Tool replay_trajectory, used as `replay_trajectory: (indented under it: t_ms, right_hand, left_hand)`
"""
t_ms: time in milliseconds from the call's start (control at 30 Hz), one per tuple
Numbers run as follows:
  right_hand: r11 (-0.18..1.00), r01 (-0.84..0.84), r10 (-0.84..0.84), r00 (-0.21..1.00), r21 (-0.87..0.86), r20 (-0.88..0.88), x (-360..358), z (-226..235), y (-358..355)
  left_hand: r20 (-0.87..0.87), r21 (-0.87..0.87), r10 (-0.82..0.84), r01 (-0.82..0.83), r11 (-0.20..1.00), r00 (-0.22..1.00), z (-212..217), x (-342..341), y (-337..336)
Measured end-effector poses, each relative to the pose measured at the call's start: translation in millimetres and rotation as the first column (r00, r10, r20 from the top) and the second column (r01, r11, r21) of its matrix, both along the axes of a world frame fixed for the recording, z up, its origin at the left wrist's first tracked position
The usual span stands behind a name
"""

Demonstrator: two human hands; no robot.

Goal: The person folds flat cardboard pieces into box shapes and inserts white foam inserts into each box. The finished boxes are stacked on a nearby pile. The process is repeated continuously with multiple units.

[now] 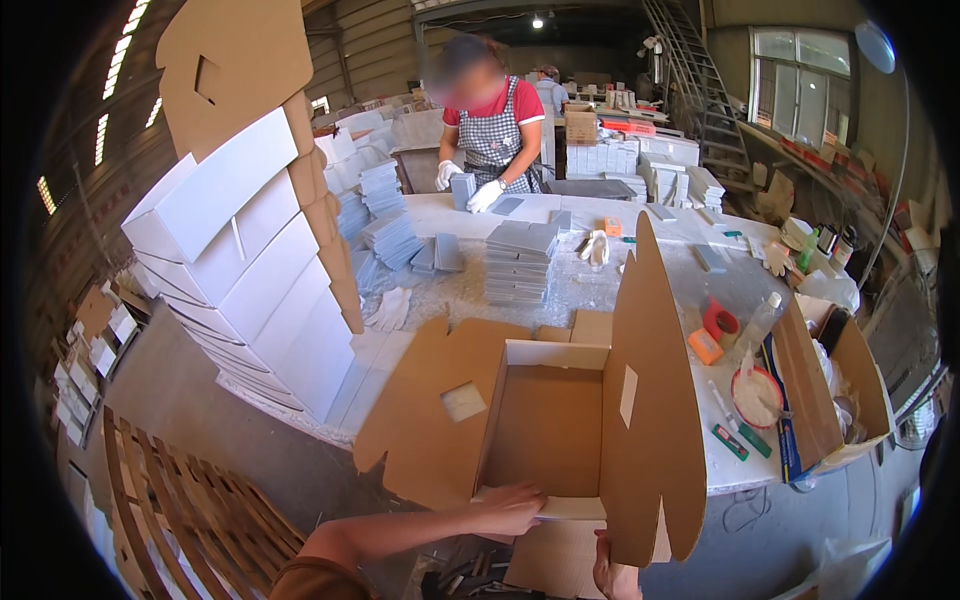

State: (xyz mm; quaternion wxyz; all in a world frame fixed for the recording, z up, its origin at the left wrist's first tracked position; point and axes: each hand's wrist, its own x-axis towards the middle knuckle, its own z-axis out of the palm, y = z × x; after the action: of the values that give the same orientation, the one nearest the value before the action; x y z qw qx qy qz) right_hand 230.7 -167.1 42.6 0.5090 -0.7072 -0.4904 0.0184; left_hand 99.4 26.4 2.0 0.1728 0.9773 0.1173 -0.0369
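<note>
A partly folded cardboard box (552,430), brown inside with white outer faces, lies in front of me at the near table edge. One wide flap with a cut-out window spreads flat to its left; another stands upright on its right. My left hand (508,508) is closed over the near wall of the box, fingers curled at its top edge. Below the upright flap's near corner, my right hand (614,572) grips the cardboard from underneath; its fingers are partly hidden. A further brown flap hangs down between my hands.
White folded boxes (250,290) are stacked high at left. Grey tiles (520,262) stand in piles beyond the box. Across the table (590,290), a person in white gloves (485,196) handles tiles. At right are a red-rimmed bowl (757,398), tape (718,318) and an open carton (835,400).
</note>
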Motion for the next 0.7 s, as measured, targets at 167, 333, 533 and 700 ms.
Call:
replay_trajectory:
  t_ms: [167, 333, 533, 700]
  right_hand:
    - [0.99, -0.034, 0.016, 0.991, -0.138, -0.132, 5.4, -23.1, -4.6]
    - [0.993, -0.043, 0.008, 0.954, -0.113, -0.298, 6.1, -34.4, -3.7]
    - [0.997, -0.022, -0.016, 0.868, -0.072, -0.497, 4.4, -45.7, -5.8]
    - [0.995, 0.029, 0.027, 0.836, 0.095, -0.548, 24.3, -87.3, -4.7]
  left_hand:
    - [0.018, -0.088, 0.002, -0.001, 0.996, 1.0, -14.2, 14.4, 8.7]
    - [-0.306, -0.443, -0.217, 0.063, 0.894, 0.927, -3.8, 33.4, 39.4]
    - [-0.353, -0.509, -0.295, 0.082, 0.857, 0.888, 1.8, 40.8, 40.7]
    - [-0.173, -0.266, -0.001, -0.046, 0.963, 0.985, -0.2, 10.2, 0.2]
